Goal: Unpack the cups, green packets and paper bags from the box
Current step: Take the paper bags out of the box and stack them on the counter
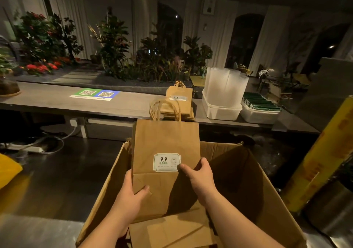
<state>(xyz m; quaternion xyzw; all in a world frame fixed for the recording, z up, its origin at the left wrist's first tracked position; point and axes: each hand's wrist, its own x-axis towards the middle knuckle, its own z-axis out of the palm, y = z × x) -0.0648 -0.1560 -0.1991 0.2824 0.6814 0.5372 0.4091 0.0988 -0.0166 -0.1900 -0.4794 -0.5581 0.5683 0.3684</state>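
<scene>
Gripping a flat bundle of paper bags point(166, 144) upright above the open box point(248, 181), both hands were closed on its lower part. The left hand point(131, 196) held it at seven o'clock, thumb across the folded base. The right hand point(198, 175) held it at five o'clock, thumb beside the white label point(166, 161) and fingers point(205, 164) curled behind the edge. More bags point(172, 230) lay flat in the box below. On the worktop point(57, 100), at twelve o'clock from the bundle, sat a stack of bags point(179, 102). At one o'clock a white tub point(219, 112) held clear cups point(225, 83). At two o'clock a second tub point(257, 116) held what looked like green packets point(261, 102), dim in the low light.
</scene>
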